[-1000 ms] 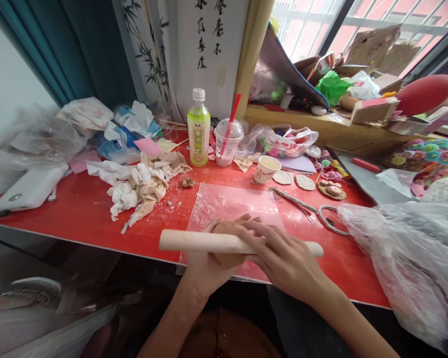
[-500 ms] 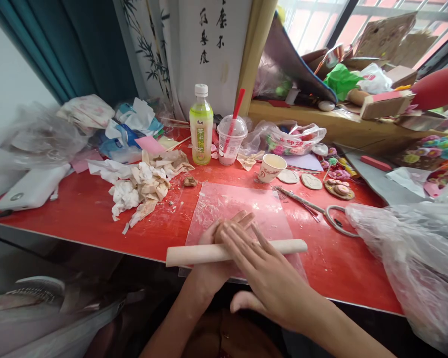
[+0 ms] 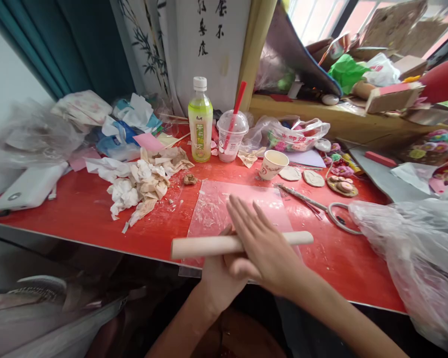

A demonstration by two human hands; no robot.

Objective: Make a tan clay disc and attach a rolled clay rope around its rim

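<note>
A pale, smooth rolling pin [image 3: 197,247] lies crosswise between my palms, above the table's front edge. From below, my left hand [image 3: 221,278] supports it, with most of its fingers hidden behind the pin and the other hand. My right hand [image 3: 259,243] presses over the pin from above, its fingers straight and its thumb on the near side. Beneath and beyond them is a clear plastic sheet [image 3: 212,204] with whitish smears. Beyond it, to the right, a paper cup [image 3: 273,166] stands beside two flat, pale clay discs [image 3: 290,173].
Crumpled tissues [image 3: 145,181] and a small brown lump [image 3: 189,179] lie left. A drink bottle [image 3: 200,122] and a plastic cup with a red straw [image 3: 231,136] stand behind. At right are a grey-handled tool [image 3: 302,198], a decorated clay piece [image 3: 342,186] and a plastic bag [image 3: 421,248].
My right hand has slid back toward me over my left hand. The rolling pin has shifted slightly right and away from me in the view, which has itself moved a little.
</note>
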